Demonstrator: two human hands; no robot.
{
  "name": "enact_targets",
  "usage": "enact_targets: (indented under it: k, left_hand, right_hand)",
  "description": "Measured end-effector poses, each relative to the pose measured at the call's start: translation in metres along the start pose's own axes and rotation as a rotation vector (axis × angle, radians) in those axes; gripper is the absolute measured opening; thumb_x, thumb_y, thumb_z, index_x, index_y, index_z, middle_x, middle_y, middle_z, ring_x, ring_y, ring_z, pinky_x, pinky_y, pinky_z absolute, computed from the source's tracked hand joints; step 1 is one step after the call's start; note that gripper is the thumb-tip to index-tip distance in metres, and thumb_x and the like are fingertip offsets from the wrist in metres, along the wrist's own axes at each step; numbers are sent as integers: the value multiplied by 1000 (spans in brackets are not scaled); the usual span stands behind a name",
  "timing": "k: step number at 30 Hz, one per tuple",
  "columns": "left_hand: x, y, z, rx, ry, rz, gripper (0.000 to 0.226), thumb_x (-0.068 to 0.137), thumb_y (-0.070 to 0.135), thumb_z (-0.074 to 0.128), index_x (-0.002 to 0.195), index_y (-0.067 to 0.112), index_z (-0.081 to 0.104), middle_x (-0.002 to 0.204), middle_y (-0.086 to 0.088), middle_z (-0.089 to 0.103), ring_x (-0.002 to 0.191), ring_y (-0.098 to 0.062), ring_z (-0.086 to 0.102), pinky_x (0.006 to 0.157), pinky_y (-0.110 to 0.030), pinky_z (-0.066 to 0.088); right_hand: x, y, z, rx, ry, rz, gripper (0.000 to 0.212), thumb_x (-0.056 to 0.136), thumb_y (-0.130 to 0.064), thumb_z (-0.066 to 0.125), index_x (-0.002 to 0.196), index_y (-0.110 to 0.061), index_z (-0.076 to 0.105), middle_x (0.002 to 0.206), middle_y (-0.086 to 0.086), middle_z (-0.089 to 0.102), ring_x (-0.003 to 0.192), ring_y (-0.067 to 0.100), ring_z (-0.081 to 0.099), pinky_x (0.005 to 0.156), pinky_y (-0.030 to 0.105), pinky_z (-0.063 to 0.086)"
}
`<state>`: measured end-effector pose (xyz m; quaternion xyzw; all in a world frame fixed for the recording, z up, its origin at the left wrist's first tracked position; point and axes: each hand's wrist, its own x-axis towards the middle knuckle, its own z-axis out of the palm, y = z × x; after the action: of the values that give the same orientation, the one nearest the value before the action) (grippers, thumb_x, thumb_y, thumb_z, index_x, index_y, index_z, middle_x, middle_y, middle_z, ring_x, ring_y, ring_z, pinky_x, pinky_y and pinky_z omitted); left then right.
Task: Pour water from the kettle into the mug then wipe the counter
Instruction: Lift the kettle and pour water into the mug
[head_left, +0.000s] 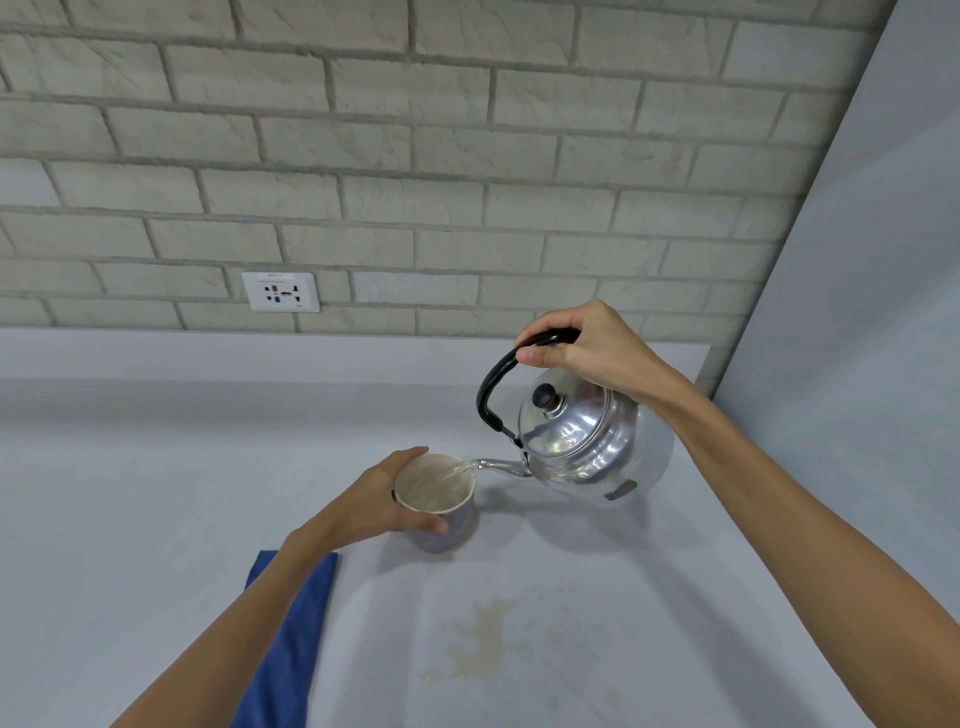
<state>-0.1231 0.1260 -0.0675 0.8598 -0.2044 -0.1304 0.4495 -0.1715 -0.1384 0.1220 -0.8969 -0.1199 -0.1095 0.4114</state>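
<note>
A shiny metal kettle (587, 441) with a black handle hangs tilted above the counter, its spout over the mug's rim. My right hand (582, 348) grips the handle from above. A thin stream of water runs from the spout into the pale lilac mug (441, 525), which stands on the grey counter (156, 467). My left hand (384, 499) wraps around the mug's left side. A blue cloth (288, 639) lies flat on the counter, partly hidden under my left forearm.
A yellowish stain (488, 644) marks the counter in front of the mug. A brick wall with a white power socket (280, 292) runs behind the counter. A plain grey wall (857, 312) closes off the right side.
</note>
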Motion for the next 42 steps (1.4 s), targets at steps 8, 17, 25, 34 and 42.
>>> enact_targets:
  k: [8,17,25,34,42]
  left_hand:
    - [-1,1,0,-3,2,2,110,40,62,86,135,41,36,126,24,48,113,2,50,85,-17,46]
    - [-3,4,0,-19,3,3,109,42,60,87,135,39,36,125,25,48,112,4,50,79,-11,45]
    - [-1,2,0,-18,0,1,109,43,56,88,137,37,36,128,18,48,115,-4,50,89,-21,46]
    - [-1,2,0,-17,-6,-1,109,43,58,88,137,38,36,127,21,48,114,0,50,91,-22,46]
    - [-1,2,0,-10,-5,-9,110,41,60,87,135,40,36,126,22,48,113,-1,51,91,-23,46]
  right_hand:
    - [0,-3,-1,-7,0,-10,13,77,-19,77,89,-15,76,87,2,75,88,14,69,88,32,52]
    - [1,-6,-4,-19,3,-12,13,77,-19,78,89,-16,76,86,2,75,84,11,68,82,24,50]
    - [2,-7,-4,-47,-9,-17,12,77,-21,78,88,-18,77,84,-2,75,82,6,66,82,24,50]
    - [3,-6,-4,-55,-10,-27,11,76,-23,78,87,-22,77,82,-6,75,78,1,66,77,18,49]
    - [4,-8,-1,-52,-26,-36,11,76,-22,78,87,-21,77,82,-6,74,77,-2,64,78,18,49]
